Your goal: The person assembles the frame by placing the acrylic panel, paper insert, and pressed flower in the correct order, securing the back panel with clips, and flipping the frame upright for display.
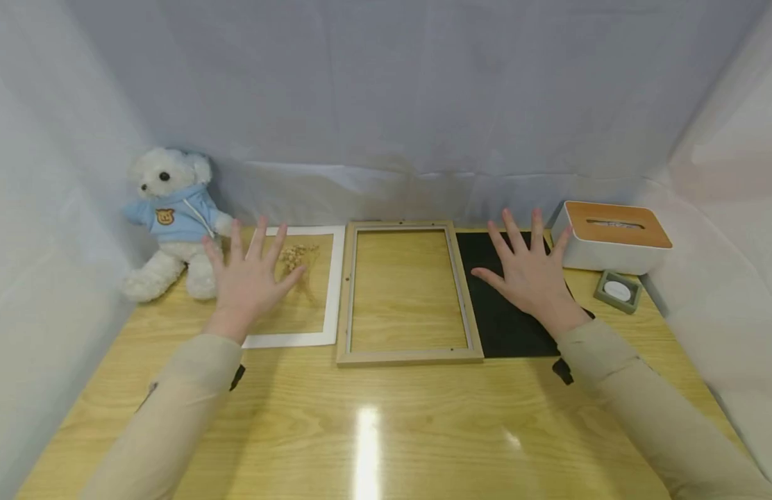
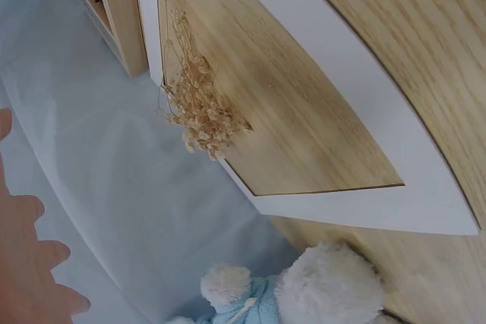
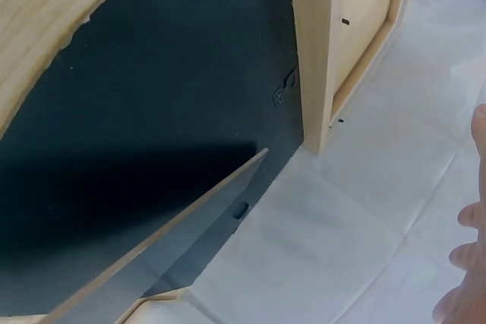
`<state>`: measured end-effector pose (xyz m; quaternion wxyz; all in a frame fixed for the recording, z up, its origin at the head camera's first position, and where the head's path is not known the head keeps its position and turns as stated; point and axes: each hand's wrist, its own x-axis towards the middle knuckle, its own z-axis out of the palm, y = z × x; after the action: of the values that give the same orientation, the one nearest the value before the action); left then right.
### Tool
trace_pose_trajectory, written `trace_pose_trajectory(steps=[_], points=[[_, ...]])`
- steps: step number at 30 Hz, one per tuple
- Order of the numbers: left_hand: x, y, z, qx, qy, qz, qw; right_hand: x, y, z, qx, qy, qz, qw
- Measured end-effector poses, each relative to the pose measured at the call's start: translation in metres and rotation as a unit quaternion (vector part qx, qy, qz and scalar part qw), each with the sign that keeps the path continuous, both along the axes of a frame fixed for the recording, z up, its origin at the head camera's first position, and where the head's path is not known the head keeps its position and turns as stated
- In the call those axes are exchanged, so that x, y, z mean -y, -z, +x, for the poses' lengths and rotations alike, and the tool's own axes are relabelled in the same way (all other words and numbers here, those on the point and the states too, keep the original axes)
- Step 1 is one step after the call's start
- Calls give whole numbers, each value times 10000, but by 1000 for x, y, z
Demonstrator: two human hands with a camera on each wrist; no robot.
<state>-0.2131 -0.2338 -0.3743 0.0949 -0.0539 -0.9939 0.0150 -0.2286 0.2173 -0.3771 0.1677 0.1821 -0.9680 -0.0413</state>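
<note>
A: What is on the desk [image 1: 286, 430]?

B: Three flat things make a row towards its far edge: a white mat [image 1: 334, 285] left of centre, a pale frame [image 1: 409, 358] in the middle, a black board [image 1: 495, 319] on the right. They are probably spread side by side so that each stays within reach

A: And the hands?

B: Both are released and grasp nothing. The left hand [image 1: 251, 281] is spread over the mat's left part, the right hand [image 1: 532, 274] over the board, fingers towards the far edge. They seem to hover, perhaps so as not to disturb what lies below

A: Why does the frame lie that way?

B: Small dark tabs [image 1: 451, 349] show on it, so its back is likely upward. Whether glass fills it, I cannot tell

A: What else is there to notice?

B: Dried flowers [image 1: 295, 257] lie in the mat's window, which seems to set them off. The right wrist view shows a flap [image 3: 178, 234] slanting up from the board, likely a prop. A bear [image 1: 182, 215] sits at the desk's far left corner; a tissue box [image 1: 611, 250] and a green dish [image 1: 614, 303] stand near the far right corner, presumably kept aside
</note>
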Motion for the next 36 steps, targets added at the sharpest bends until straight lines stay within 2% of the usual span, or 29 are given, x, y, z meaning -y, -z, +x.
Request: trace_pose_trajectory(steps=[6, 10, 15, 19, 22, 25, 28, 30, 33, 36], points=[[1, -1, 3, -30, 26, 113, 9999, 2, -2, 2, 20, -56, 7, 10000], [0, -5, 10, -15, 46, 140, 9999, 4, -4, 7, -72, -92, 4, 9999], [4, -12, 28, -52, 117, 719, 9973, 8, -7, 22, -66, -72, -292, 9995], [15, -14, 48, -132, 228, 1428, 9894, 14, -2, 41, 278, -190, -1145, 9929], [25, -13, 61, -278, 262, 1859, 9818, 18, 8, 58, 807, -377, -2093, 9738], [33, -11, 71, -441, 300, 2160, 9749, 21, 20, 74, 1289, -509, -3045, 9424], [39, -7, 78, -540, 401, 2510, 9656, 23, 35, 89, 1439, -613, -3860, 9091], [43, -4, 83, -596, 457, 2769, 9580, 25, 46, 95, 1368, -738, -4253, 8916], [48, 0, 90, -608, 438, 3090, 9481, 30, 59, 102, 1186, -929, -4604, 8748], [53, 2, 95, -566, 341, 3279, 9424, 34, 68, 104, 1018, -1048, -4741, 8683]])
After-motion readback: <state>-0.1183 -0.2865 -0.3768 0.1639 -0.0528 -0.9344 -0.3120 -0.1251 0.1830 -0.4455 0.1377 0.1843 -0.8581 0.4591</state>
